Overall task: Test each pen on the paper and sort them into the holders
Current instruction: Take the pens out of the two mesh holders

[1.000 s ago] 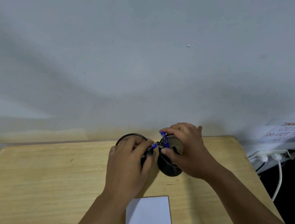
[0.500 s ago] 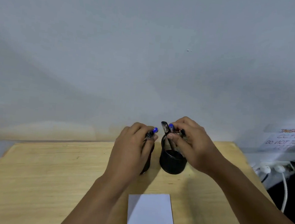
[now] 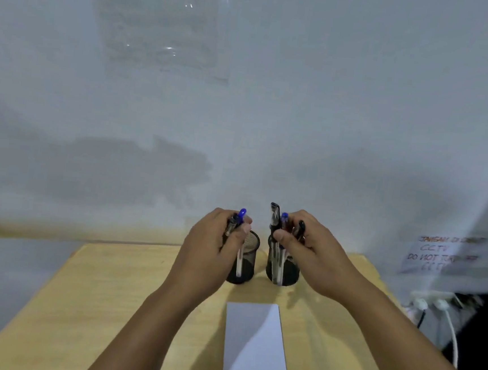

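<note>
My left hand (image 3: pixel 213 250) grips two pens (image 3: pixel 238 222), my right hand (image 3: pixel 311 249) a bunch (image 3: pixel 277 226) (caps up). I should lift both straight clear of the holders (image 3: pixel 247 270), then lay them on the desk (image 3: pixel 108 305).

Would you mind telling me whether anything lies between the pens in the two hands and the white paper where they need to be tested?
Nothing visible does. The left hand and right hand each hold pens above the two mesh holders, and only bare wooden table separates them from the paper.
</note>
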### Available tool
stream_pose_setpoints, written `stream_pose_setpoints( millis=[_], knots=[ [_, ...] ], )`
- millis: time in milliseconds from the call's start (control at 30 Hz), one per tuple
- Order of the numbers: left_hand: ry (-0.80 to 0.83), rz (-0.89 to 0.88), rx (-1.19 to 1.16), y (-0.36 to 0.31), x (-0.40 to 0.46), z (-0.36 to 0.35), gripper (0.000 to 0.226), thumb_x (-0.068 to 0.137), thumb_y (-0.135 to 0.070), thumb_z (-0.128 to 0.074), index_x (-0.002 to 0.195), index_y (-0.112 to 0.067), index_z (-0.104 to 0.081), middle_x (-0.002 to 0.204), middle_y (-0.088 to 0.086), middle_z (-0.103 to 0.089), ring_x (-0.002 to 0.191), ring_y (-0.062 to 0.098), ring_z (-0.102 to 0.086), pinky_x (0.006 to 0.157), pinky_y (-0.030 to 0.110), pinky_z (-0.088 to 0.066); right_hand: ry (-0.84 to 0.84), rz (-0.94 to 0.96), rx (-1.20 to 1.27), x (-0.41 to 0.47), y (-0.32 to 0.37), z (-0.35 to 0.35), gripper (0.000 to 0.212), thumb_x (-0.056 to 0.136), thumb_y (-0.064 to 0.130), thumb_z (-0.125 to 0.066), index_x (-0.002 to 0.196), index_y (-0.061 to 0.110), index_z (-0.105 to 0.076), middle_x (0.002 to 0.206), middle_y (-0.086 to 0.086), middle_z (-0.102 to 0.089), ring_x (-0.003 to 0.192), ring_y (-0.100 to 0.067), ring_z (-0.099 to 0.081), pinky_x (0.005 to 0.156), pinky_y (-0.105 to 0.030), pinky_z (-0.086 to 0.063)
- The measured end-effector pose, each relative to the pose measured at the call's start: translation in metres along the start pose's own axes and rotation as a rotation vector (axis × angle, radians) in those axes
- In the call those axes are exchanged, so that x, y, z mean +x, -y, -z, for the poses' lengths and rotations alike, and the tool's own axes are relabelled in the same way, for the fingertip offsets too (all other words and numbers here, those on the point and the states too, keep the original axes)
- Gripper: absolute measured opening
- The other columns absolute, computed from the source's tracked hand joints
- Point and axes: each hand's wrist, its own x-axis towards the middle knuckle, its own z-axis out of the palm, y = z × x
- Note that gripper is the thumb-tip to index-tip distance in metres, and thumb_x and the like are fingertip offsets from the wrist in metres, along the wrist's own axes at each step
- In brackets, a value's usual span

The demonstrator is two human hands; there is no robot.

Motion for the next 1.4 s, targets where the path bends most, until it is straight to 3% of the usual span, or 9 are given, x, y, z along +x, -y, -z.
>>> stream_pose_setpoints(
  millis=[200, 300, 433, 633, 833, 900, 1000, 1167, 1400],
  knots=[
    [0.273, 0.258, -0.108, 0.018, -0.046, 0.015, 0.02, 0.1, -0.038, -0.051, 0.095, -0.027, -0.067, 0.075, -0.017, -0.066, 0.064, -0.001, -0.056, 0.056, 0.013, -0.04, 0.217, -0.287, 0.249, -0.037, -0.009, -0.049, 0.014, 0.097, 0.026, -0.056, 0.096, 0.031, -0.068, 0.084, 0.021, -0.07, 0.078, 0.004, -0.061, 0.07, -0.022, -0.044],
    [0.36, 0.362, -0.066, 0.036, -0.065, 0.017, 0.03, 0.098, -0.042, -0.052, 0.088, -0.015, -0.062, 0.071, -0.008, -0.054, 0.064, 0.009, -0.047, 0.066, 0.03, -0.038, 0.301, -0.424, 0.28, -0.045, -0.013, -0.077, 0.013, 0.096, 0.026, -0.057, 0.096, 0.021, -0.069, 0.083, 0.005, -0.064, 0.077, -0.011, -0.056, 0.065, -0.027, -0.046],
    [0.39, 0.485, -0.059, 0.059, -0.083, 0.022, 0.036, 0.098, -0.039, -0.053, 0.075, -0.012, -0.048, 0.07, 0.003, -0.041, 0.063, 0.017, -0.039, 0.064, 0.033, -0.032, 0.379, -0.572, 0.287, -0.049, -0.012, -0.116, 0.011, 0.094, 0.023, -0.059, 0.085, 0.019, -0.064, 0.072, 0.002, -0.059, 0.066, -0.013, -0.054, 0.06, -0.028, -0.045],
    [0.305, 0.669, -0.123, 0.092, -0.099, 0.026, 0.04, 0.096, -0.037, -0.057, 0.065, -0.02, -0.039, 0.058, -0.003, -0.035, 0.054, 0.017, -0.034, 0.062, 0.032, -0.03, 0.427, -0.665, 0.154, -0.049, -0.017, -0.162, 0.018, 0.089, 0.024, -0.06, 0.077, 0.011, -0.058, 0.069, -0.01, -0.055, 0.054, -0.02, -0.051, 0.052, -0.027, -0.043],
    [0.285, 0.645, 0.001, 0.115, -0.105, 0.027, 0.039, 0.093, -0.044, -0.059, 0.089, -0.005, -0.064, 0.077, 0.002, -0.057, 0.072, 0.019, -0.052, 0.07, 0.041, -0.047, 0.395, -0.658, 0.072, -0.043, -0.024, -0.184, 0.04, 0.084, 0.047, -0.068, 0.083, 0.007, -0.062, 0.075, -0.009, -0.066, 0.062, -0.024, -0.067, 0.061, -0.032, -0.058],
    [0.29, 0.638, 0.056, 0.12, -0.106, 0.029, 0.031, 0.095, -0.041, -0.059, 0.11, -0.014, -0.063, 0.095, 0.003, -0.059, 0.088, 0.018, -0.055, 0.081, 0.035, -0.046, 0.374, -0.652, 0.094, -0.043, -0.026, -0.186, 0.052, 0.082, 0.05, -0.07, 0.109, 0.006, -0.063, 0.09, -0.007, -0.066, 0.072, -0.021, -0.071, 0.068, -0.037, -0.062],
    [0.295, 0.608, 0.144, 0.13, -0.109, 0.034, 0.053, 0.096, -0.036, -0.058, 0.139, -0.007, -0.05, 0.126, 0.007, -0.062, 0.113, 0.02, -0.057, 0.083, 0.022, -0.038, 0.358, -0.586, 0.013, -0.048, -0.024, -0.183, 0.059, 0.086, 0.043, -0.068, 0.135, 0.017, -0.049, 0.098, 0.0, -0.061, 0.077, -0.018, -0.068, 0.07, -0.035, -0.06],
    [0.313, 0.495, 0.23, 0.14, -0.115, 0.042, 0.035, 0.094, -0.021, -0.06, 0.129, -0.016, -0.061, 0.118, 0.002, -0.062, 0.105, 0.019, -0.059, 0.083, 0.025, -0.041, 0.341, -0.354, -0.189, -0.062, -0.019, -0.18, 0.032, 0.089, 0.03, -0.065, 0.12, 0.03, -0.057, 0.111, 0.009, -0.056, 0.086, -0.003, -0.052, 0.062, -0.013, -0.036],
    [0.352, 0.385, 0.264, 0.144, -0.119, 0.042, 0.028, 0.089, -0.019, -0.064, 0.116, -0.023, -0.067, 0.103, -0.001, -0.059, 0.088, 0.016, -0.055, 0.079, 0.031, -0.044, 0.329, -0.394, -0.151, -0.077, -0.016, -0.185, 0.017, 0.084, 0.038, -0.068, 0.095, 0.028, -0.06, 0.084, 0.008, -0.064, 0.077, -0.007, -0.06, 0.062, -0.024, -0.045]
  ],
)
